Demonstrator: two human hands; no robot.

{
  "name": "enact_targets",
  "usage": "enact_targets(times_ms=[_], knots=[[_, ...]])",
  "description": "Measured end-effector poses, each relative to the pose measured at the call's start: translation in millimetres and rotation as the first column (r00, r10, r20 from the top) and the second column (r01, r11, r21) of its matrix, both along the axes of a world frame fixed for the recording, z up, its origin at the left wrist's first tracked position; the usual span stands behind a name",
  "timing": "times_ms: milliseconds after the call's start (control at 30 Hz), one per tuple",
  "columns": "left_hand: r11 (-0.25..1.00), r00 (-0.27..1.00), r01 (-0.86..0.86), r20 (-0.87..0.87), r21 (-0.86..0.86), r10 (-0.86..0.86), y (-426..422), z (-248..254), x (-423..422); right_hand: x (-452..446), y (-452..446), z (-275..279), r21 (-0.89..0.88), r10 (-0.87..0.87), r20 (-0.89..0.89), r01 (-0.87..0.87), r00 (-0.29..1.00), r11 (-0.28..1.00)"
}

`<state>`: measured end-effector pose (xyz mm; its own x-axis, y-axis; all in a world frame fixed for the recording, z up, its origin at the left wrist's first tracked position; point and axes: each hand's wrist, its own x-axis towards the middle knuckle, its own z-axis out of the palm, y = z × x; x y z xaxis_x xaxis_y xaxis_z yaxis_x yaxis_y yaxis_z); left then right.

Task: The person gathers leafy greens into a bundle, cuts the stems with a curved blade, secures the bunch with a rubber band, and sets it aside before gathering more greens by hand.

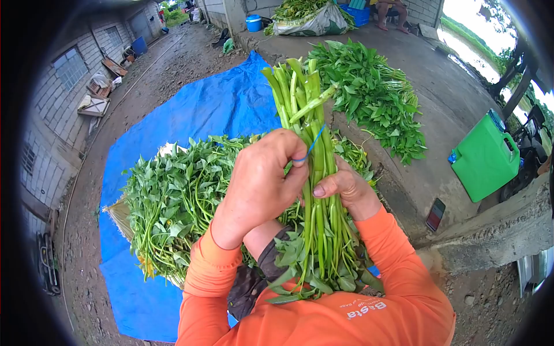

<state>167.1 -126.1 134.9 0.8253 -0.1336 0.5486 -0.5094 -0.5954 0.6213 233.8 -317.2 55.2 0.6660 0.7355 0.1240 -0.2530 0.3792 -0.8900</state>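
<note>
A bundle of leafy green stalks (317, 121), which look like water spinach, is held up in front of my chest, cut ends up and leaves hanging down toward my lap. My right hand (351, 189) is wrapped around its middle, thumb across the front. A thin blue band (314, 144) runs across the stalks above that thumb. Pinched between the thumb and fingers of my left hand (262, 176) is the band's near end, pulled out to the left. The back of the bundle is hidden.
A large heap of loose greens (179, 196) lies on a blue tarp (196, 109). More bundled greens (369, 92) rest on the concrete. To the right are a green jerrycan (487, 158) and a phone (435, 214). Behind stand a stuffed sack (311, 24), a blue bucket (254, 23) and a seated person's legs (392, 14).
</note>
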Motion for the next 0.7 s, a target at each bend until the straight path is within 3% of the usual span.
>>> enact_targets(times_ms=[33,100,200,233,300,367,433,467,533,567,633,700], knots=[[0.994,0.998,0.000,0.063,0.107,-0.007,1.0,0.9,-0.6,1.0,1.6,-2.0,-0.011,-0.030,0.018,0.031,0.999,0.999],[0.977,0.999,0.050,0.007,0.209,-0.053,2.4,11.6,-5.7,1.3,3.4,-3.5,0.005,-0.089,0.106,0.089,0.990,0.996],[0.987,0.961,0.104,-0.267,0.124,-0.068,-3.8,32.3,-26.9,-2.9,9.4,7.9,0.017,-0.169,0.193,0.169,0.966,0.986],[0.997,0.957,0.038,-0.288,0.064,-0.018,-10.8,23.0,-24.2,-1.2,12.8,9.0,-0.039,-0.260,0.340,0.290,0.904,0.956],[0.998,0.965,-0.057,-0.258,0.003,0.055,-30.8,20.4,-25.2,1.2,19.4,8.9,-0.085,-0.377,0.614,0.533,0.693,0.842],[0.996,0.973,-0.083,-0.218,-0.030,0.075,-42.0,20.4,-21.7,-2.1,27.5,4.9,-0.160,-0.343,0.675,0.583,0.654,0.797],[0.993,0.967,-0.091,-0.244,-0.081,0.069,-35.9,11.3,-4.8,-5.1,32.7,4.5,-0.293,-0.281,0.754,0.686,0.594,0.666],[0.990,0.970,-0.132,-0.212,-0.048,0.119,-40.5,3.4,5.8,-2.2,32.6,0.4,-0.225,-0.264,0.803,0.682,0.535,0.696],[0.990,0.986,-0.137,-0.091,0.028,0.139,-54.8,-2.0,13.7,7.6,31.7,-0.6,-0.189,-0.322,0.824,0.762,0.467,0.619],[0.989,0.992,-0.126,-0.011,0.076,0.127,-55.7,-9.5,5.2,9.7,28.9,-1.0,-0.219,-0.399,0.791,0.824,0.464,0.523],[0.953,0.977,-0.211,-0.018,-0.216,0.212,-46.7,-42.3,-8.6,11.6,17.6,1.4,-0.097,-0.483,0.833,0.931,0.269,0.351],[0.956,0.955,-0.241,0.134,-0.167,0.265,-32.4,-61.3,14.3,12.7,25.9,-4.0,0.001,-0.509,0.850,0.964,0.138,0.264]])
